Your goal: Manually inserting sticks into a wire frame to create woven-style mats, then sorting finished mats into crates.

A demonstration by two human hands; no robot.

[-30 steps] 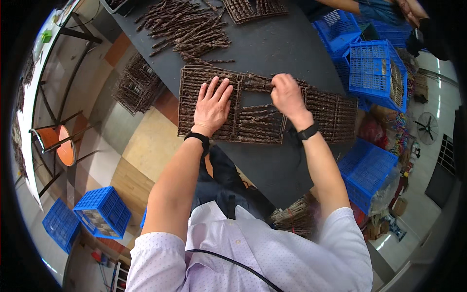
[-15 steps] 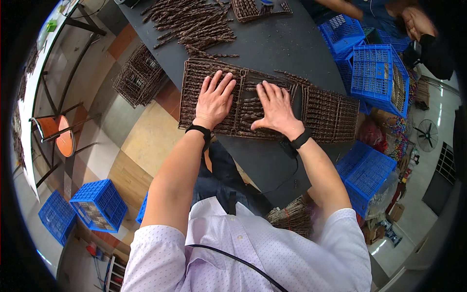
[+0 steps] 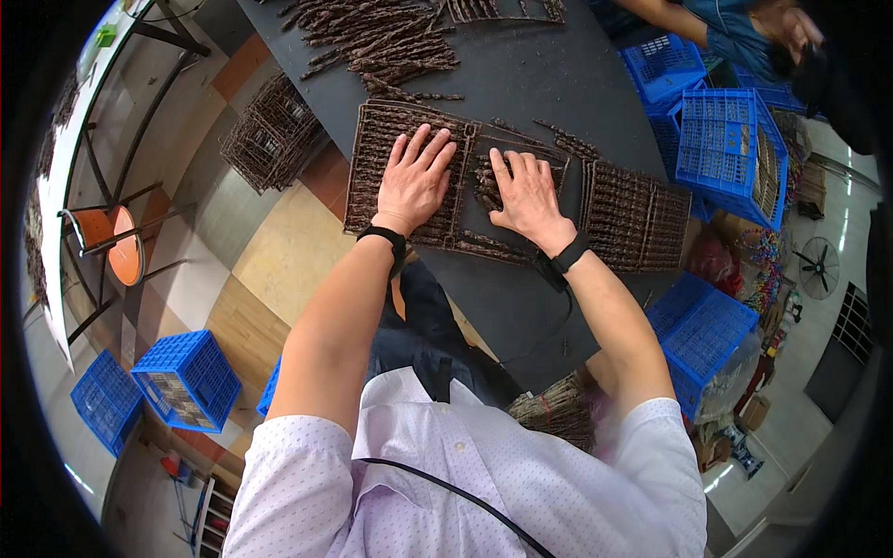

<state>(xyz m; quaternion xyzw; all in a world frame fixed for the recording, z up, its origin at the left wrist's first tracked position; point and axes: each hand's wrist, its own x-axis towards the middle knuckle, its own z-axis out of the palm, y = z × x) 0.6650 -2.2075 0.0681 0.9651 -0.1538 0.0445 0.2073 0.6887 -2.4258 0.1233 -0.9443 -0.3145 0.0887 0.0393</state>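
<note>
A long framed panel of dark brown twigs lies across the grey table. My left hand rests flat on its left section, fingers stretched forward. Over the middle section, my right hand lies on short loose twigs, its fingers extended and slightly curved. Bare table shows between those twigs and a few more along the near edge of the frame. The right section is filled with rows of twigs. What lies beneath my right palm is hidden. Both wrists wear black bands.
Loose twigs are heaped at the far left of the table, beside another framed twig piece. Blue crates stand at the right, near another person's arm. Stacked wire-and-twig frames are on the left floor.
My right hand has shifted slightly, and the twigs in the middle section now sit bunched toward its far side, baring table below them. My left hand stays on the left section.
</note>
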